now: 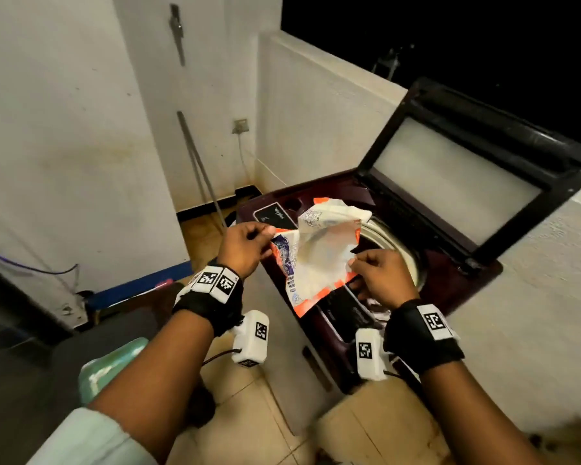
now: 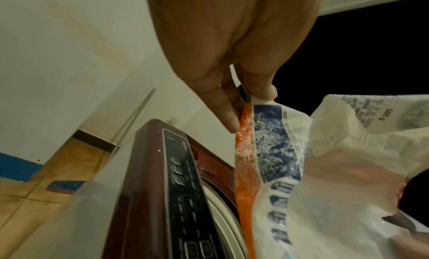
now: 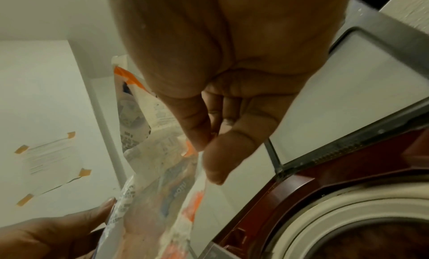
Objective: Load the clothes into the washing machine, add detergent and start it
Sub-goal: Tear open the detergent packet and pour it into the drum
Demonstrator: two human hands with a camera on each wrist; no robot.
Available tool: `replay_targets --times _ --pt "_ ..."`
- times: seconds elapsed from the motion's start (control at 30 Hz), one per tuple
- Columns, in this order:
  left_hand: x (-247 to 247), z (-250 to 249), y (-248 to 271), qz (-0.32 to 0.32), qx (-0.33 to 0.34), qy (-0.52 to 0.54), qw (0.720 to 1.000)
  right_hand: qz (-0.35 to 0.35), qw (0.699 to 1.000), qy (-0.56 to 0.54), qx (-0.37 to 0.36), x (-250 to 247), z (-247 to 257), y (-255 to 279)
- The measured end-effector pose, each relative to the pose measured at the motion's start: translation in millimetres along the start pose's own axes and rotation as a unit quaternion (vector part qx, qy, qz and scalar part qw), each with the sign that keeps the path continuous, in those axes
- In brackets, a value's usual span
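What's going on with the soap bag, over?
Left hand and right hand each pinch an edge of the bag. Bag held over the washer, lid up. Nothing in the way.

the raised lid [image 1: 457, 176] leaves the drum mouth [image 1: 391, 245] open, though the detergent packet [image 1: 319, 260] hangs above it.

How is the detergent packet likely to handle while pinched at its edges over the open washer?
Probably floppy: the packet is crumpled and sags between the left hand and right hand. Likely light, since it looks nearly flat and each grip is a mere pinch. Possibly slick or messy: white powder clings along its orange edge, so it could slip or spill into the washer.
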State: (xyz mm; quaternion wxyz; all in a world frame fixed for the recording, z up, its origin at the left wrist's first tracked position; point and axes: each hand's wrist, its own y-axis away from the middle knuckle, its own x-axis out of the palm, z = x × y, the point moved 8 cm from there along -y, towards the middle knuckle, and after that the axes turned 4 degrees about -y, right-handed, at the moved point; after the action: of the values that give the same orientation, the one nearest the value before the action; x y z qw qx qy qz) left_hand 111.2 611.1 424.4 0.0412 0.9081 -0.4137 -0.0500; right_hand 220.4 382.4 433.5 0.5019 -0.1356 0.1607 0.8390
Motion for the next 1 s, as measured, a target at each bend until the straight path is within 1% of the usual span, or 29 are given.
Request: replay_targets --times 0.13,0.27,0.4,0.5,0.6,0.8,0.9,1.0 --pt "73 -9 -3 0.031 0.007 -0.037 0.999 -0.018 1.0 -0.011 0.012 -62 -27 -5" --pt "141 -15 -9 0.054 0.037 -0.085 0.994 -0.034 0.998 -0.025 0.038 -117 -60 -23" --pt "189 -15 -10 0.049 0.031 -0.1 0.993 -0.021 0.996 -0.057 0.063 -149 -88 -41" --pt "212 -10 -9 0.048 0.027 -0.106 0.993 -0.022 0.995 -0.072 0.072 -160 -105 -45" --pt "223 -4 -6 0.045 0.017 -0.089 0.995 -0.024 0.995 -0.064 0.069 -168 -126 -46" --pt "218 13 5 0.014 -0.002 -0.024 1.0 -0.015 0.999 -0.018 0.04 -166 -142 -37" --pt "213 26 6 0.002 -0.006 -0.047 0.999 -0.007 1.0 0.0 0.018 -162 -151 -39" --pt "217 30 7 0.009 0.005 -0.072 0.997 0.008 1.0 -0.006 0.026 -162 -161 -42"
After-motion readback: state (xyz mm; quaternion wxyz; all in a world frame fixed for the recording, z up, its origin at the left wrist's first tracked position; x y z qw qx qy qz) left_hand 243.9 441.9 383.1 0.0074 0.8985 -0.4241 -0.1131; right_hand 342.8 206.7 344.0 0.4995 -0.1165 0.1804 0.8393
